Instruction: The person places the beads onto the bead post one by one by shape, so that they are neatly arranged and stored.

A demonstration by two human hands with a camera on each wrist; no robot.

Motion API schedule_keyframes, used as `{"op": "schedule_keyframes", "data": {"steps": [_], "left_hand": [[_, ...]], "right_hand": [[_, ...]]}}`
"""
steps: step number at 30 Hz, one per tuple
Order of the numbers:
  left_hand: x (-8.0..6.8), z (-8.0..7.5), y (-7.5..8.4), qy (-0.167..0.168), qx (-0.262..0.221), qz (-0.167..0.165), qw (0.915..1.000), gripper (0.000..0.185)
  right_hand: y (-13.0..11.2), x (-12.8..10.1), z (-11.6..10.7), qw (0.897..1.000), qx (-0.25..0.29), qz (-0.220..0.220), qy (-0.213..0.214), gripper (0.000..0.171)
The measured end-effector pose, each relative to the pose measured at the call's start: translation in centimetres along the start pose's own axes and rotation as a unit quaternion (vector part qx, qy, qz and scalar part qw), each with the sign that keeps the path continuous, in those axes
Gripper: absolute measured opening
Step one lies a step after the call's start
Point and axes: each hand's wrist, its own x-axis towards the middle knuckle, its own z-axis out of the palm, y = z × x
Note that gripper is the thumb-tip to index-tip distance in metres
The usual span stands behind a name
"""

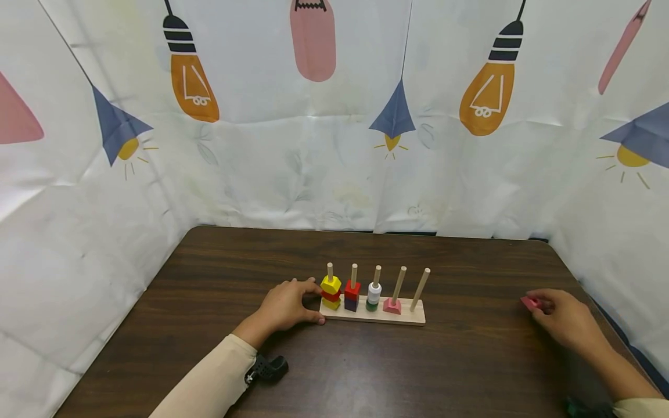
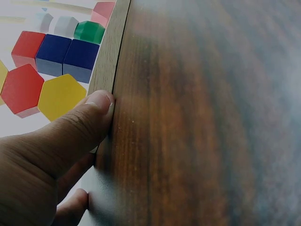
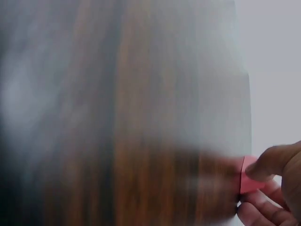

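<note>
A wooden peg board with several upright pegs stands mid-table. Yellow and red hexagon blocks sit on the first peg, red and blue cubes on the second, white and green rounds on the third, a pink piece on the fourth. The fifth peg is bare. My left hand grips the board's left end, thumb pressed on its edge. Far right, my right hand pinches a small pink block, also seen as the pink block in the right wrist view.
The dark wooden table is enclosed by a white printed cloth on three sides. The table's right edge runs close beside my right hand.
</note>
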Motion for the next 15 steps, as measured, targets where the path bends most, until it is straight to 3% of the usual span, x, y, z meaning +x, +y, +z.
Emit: {"op": "schedule_keyframes", "data": {"steps": [15], "left_hand": [[0.1,-0.1,0.1,-0.001,-0.007,0.003,1.0,0.057]], "right_hand": [[-5.3,1.3,2.4,0.996,0.039,-0.073,-0.02,0.028]]}}
